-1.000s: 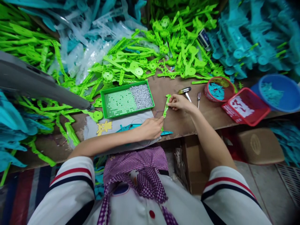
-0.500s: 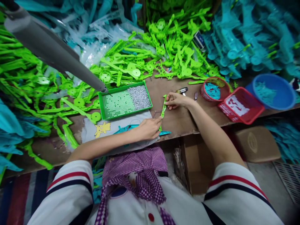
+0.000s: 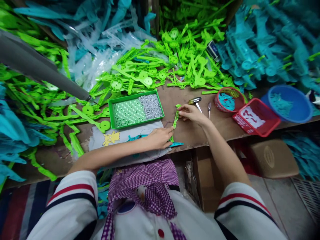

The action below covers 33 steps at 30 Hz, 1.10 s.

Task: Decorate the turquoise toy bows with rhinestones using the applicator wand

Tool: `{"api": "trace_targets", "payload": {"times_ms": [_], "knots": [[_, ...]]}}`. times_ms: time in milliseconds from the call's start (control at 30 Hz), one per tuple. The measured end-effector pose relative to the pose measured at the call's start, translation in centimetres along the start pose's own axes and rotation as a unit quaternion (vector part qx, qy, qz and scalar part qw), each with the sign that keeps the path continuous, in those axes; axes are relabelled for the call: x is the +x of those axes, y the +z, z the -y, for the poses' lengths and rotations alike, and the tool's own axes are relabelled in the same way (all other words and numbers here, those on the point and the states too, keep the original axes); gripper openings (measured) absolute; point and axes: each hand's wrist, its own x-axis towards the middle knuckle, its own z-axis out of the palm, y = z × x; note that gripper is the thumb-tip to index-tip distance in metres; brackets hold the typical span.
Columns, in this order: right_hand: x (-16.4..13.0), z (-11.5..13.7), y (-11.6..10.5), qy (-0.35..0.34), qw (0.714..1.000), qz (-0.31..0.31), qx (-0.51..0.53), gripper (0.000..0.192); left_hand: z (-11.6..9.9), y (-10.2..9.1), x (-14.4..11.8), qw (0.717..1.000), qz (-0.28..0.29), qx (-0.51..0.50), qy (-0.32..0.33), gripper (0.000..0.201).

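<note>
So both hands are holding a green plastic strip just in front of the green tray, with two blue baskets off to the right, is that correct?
Not quite: the two baskets are red, as the head view shows; only the bowl beyond them is blue. The rest holds: the left hand and right hand hold the green strip in front of the green tray.

You are wearing white sleeves [image 3: 75, 200] banded in red and navy, and a purple-and-white gingham apron [image 3: 147, 183]. Your hands are holding a lime-green strip [image 3: 176, 117]. The tray [image 3: 136, 110] is showing bright green, with silver specks filling its right part. The counter [image 3: 190, 130] is showing brown. Two baskets [image 3: 257, 118] are showing red, the bowl [image 3: 290, 103] blue. Lime-green parts [image 3: 180, 60] and teal parts [image 3: 270, 50] are piling behind. A yellow figure [image 3: 111, 137] is showing on the grey mat.
</note>
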Motion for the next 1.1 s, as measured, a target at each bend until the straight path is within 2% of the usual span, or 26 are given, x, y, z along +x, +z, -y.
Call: {"api": "trace_targets", "payload": {"times_ms": [67,133,233,300,367,433,600,767,833,1000,1100], "knots": [[-0.5,-0.8,0.6,-0.061,0.997,-0.045,-0.026,0.028,0.7,-0.4,0.0,0.999,-0.012,-0.028,0.021,0.047],[-0.5,-1.2,1.0,-0.080,0.994,-0.058,-0.041,0.029,1.1,-1.0,0.4,0.997,-0.051,-0.045,0.025,0.044],[-0.2,-1.2,1.1,-0.055,0.998,-0.032,-0.001,0.030,1.1,-1.8,2.1,0.993,-0.106,-0.003,-0.048,0.040],[0.0,-1.1,0.9,-0.030,0.999,-0.026,0.030,0.030,0.9,-2.0,3.5,0.989,-0.087,0.050,-0.109,0.034],[0.1,-1.1,0.7,-0.014,0.998,-0.030,0.050,0.029,0.8,-1.9,4.5,0.986,-0.054,0.086,-0.129,0.031],[0.1,-1.2,0.7,-0.010,0.998,-0.035,0.058,0.030,0.9,-1.7,5.0,0.986,-0.054,0.095,-0.125,0.031],[0.2,-1.4,0.8,-0.007,0.996,-0.043,0.071,0.028,0.6,-1.7,6.1,0.981,-0.125,0.064,-0.136,0.035],[0.5,-1.4,0.7,-0.035,0.998,-0.039,0.028,0.020,-1.0,-0.7,7.0,0.992,-0.058,0.044,-0.103,0.042],[0.5,-1.4,0.7,-0.021,0.999,-0.029,0.030,0.018,-1.1,-0.3,6.8,0.993,-0.059,0.039,-0.090,0.043],[0.3,-1.2,0.7,-0.007,0.999,-0.013,0.041,0.020,0.9,-0.3,4.5,0.986,-0.108,-0.063,-0.109,0.038],[0.2,-0.9,0.7,-0.007,0.999,-0.013,0.038,0.019,2.3,-0.5,3.3,0.959,-0.151,-0.194,-0.144,0.049]]}}
